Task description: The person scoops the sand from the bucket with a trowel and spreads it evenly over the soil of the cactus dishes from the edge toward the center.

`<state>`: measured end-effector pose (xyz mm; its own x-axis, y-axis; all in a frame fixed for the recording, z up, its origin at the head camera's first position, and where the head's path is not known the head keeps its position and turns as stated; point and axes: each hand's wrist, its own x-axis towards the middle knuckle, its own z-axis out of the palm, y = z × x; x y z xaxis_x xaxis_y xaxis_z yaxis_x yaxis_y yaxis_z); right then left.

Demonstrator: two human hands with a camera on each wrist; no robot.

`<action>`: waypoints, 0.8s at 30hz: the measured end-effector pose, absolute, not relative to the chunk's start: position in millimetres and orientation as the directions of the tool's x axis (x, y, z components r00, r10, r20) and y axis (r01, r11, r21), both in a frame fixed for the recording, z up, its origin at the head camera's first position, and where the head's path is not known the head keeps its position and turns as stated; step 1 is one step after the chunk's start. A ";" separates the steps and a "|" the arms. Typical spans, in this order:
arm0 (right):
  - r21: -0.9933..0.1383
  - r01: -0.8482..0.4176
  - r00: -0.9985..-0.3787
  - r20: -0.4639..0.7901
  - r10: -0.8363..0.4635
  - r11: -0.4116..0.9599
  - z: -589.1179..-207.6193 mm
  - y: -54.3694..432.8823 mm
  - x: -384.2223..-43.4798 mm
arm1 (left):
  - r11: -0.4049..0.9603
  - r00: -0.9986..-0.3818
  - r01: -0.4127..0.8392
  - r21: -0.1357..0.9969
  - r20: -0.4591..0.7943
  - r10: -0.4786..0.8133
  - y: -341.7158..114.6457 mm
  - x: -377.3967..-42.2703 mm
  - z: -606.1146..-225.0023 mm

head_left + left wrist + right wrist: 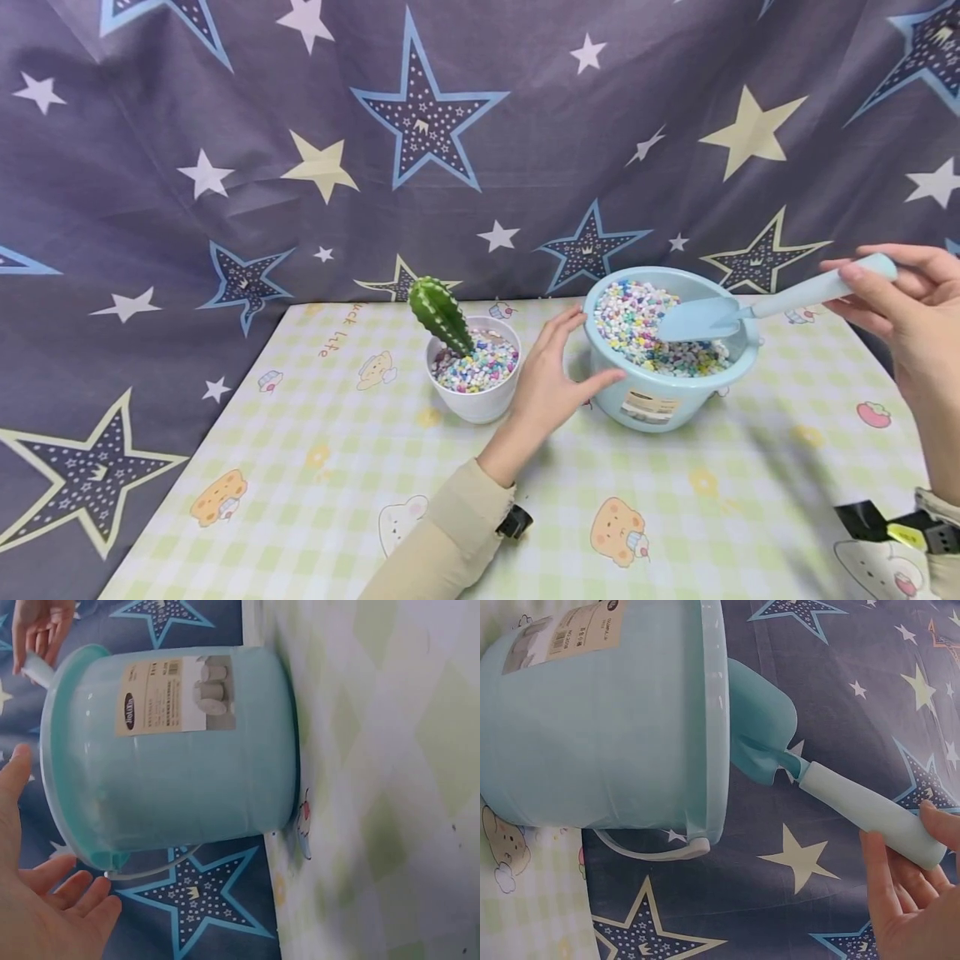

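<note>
My right hand (911, 312) grips a light blue toy trowel (795, 293) near the end of its handle. The trowel's blade tilts over the opening of a light blue bucket (651, 408), and several coloured pebbles (637, 321) fill part of the bucket. At the bucket's left rim, my left hand (546, 387) has its thumb and fingers spread; whether the fingertips touch the rim is hard to tell. The left wrist view shows that hand (52, 900) beside the bucket's rim and thin handle (157, 868). From the right wrist view, the blade (765, 720) is partly hidden by the bucket's rim.
Left of the bucket stands a white pot (476, 408) with a green cactus (441, 315) leaning left among coloured pebbles. A checked cloth (300, 500) covers the table. Behind it hangs a dark curtain (525, 133) with stars.
</note>
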<state>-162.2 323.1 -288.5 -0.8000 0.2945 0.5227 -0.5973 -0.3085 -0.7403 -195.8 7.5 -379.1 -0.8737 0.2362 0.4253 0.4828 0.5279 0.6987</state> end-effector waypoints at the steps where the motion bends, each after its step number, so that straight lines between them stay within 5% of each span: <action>1: -0.730 -0.605 -0.795 0.529 0.297 -0.318 -288.0 323.3 -162.0 | 0.531 -0.878 0.476 0.701 0.418 0.236 8.2 -195.7 -379.9; 13: -0.718 -0.651 -0.748 0.552 0.368 -0.246 -278.7 323.5 -162.4 | 0.570 -0.893 0.444 0.692 0.391 0.222 14.5 -199.3 -383.7; 24: -0.757 -0.575 -0.657 0.653 0.376 0.311 -268.1 317.0 -162.4 | 0.568 -0.922 0.386 0.727 0.317 0.221 18.7 -201.0 -381.0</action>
<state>-162.4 317.0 -268.1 -0.6575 0.3756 0.6532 -0.5747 0.3107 -0.7571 -201.0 18.7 -381.0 -0.9224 0.2205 0.3171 0.3857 0.5682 0.7269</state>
